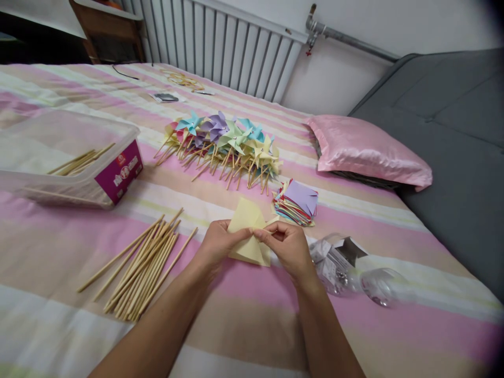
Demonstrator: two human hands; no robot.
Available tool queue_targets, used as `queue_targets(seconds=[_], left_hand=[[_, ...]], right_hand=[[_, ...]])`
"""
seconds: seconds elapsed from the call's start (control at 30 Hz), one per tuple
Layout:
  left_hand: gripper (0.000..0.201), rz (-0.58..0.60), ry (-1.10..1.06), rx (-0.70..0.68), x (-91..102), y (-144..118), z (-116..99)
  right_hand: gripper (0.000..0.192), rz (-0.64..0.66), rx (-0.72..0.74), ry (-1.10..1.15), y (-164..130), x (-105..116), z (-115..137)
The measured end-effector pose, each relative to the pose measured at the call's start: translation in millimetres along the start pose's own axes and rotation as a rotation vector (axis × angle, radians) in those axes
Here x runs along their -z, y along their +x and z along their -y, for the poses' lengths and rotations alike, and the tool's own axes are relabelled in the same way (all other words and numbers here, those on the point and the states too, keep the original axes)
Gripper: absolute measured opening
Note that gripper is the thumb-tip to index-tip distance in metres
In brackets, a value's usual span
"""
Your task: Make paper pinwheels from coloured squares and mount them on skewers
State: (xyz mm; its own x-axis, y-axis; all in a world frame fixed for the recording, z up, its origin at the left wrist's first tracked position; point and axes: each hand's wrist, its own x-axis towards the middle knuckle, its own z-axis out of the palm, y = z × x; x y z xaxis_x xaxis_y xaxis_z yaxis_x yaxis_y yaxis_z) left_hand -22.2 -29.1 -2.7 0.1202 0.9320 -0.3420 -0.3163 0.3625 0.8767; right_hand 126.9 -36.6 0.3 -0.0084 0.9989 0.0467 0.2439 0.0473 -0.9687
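Nearest the camera, both forearms reach in over the striped bed sheet (244, 325), and the left hand (216, 242) and right hand (289, 245) meet on a pale yellow paper square (246, 231) held just above the sheet; the left thumb and fingers pinch its left edge, while the right fingertips pinch folded corners together at its middle. The step in hand looks like gathering the paper's corners toward the centre to form a pinwheel head, so the next move seems to call for keeping those corners pressed together while a fastener goes through them and a stick is brought up. To the left of the hands lies a loose bundle of wooden sticks (144, 268), and to the right, just beside the right wrist, a clear plastic packet (334, 262) with small shiny pieces in it, too small to identify. Just beyond the hands sits a stack of coloured paper squares (297, 202). Further off lies a heap of finished pinwheels (224, 144), with a clear plastic box (118, 173) holding more sticks at far left, a pink pillow (366, 149) at right, and a white radiator (232, 52) behind
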Motion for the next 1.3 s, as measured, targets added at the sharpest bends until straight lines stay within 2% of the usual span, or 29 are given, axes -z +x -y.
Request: queue_targets(seconds=[0.47, 0.87, 1.1, 1.3], left_hand=[[0.025, 0.059, 0.02, 0.003, 0.6, 0, 0], [0.026, 0.035, 0.017, 0.009, -0.5, 0, 0], [0.028, 0.077, 0.003, 0.032, 0.5, 0, -1], [0.026, 0.066, -0.022, 0.059, -0.2, -1, -2]], right_hand=[[0.025, 0.03, -0.027, 0.077, 1, 2, -3], [0.026, 0.019, -0.029, 0.066, 0, 1, -5], [0.027, -0.036, 0.003, -0.083, 1, 1, -6], [0.022, -0.044, 0.053, -0.167, -2, -1, 4]])
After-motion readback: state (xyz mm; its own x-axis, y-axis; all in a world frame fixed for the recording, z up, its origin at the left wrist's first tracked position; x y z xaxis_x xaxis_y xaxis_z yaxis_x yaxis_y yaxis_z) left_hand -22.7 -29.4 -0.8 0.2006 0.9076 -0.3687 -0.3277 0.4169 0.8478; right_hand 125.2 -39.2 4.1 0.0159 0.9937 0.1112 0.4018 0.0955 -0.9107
